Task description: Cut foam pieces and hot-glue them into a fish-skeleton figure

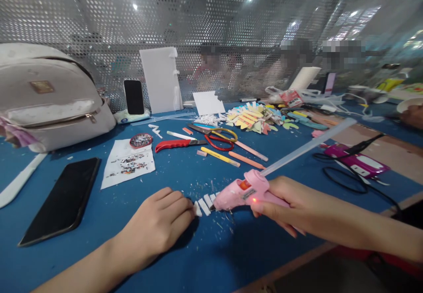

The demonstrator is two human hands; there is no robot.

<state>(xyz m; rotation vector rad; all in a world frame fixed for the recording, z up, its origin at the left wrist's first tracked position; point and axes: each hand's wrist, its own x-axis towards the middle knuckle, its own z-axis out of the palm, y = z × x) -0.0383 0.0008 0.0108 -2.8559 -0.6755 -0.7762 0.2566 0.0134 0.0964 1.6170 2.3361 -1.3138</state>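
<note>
My right hand (280, 207) is closed around a pink hot glue gun (244, 191), whose small light glows red-orange. A long translucent glue stick (310, 145) juts from its back end. The nozzle points left at a short row of white strips (205, 205) on the blue table. At the left end of that row, my left hand (161, 222) has its fingers curled together at a white piece; the fingertips are partly hidden. Small scraps and glue threads lie around the strips.
Scissors (216, 136), a red-handled knife (175, 144) and a yellow pen (220, 157) lie beyond the hands. A black phone (62, 200) and a glitter-strewn paper (127, 165) are left. Colourful cut pieces (253, 116) are heaped behind; a purple power strip (357, 161) with cables sits right.
</note>
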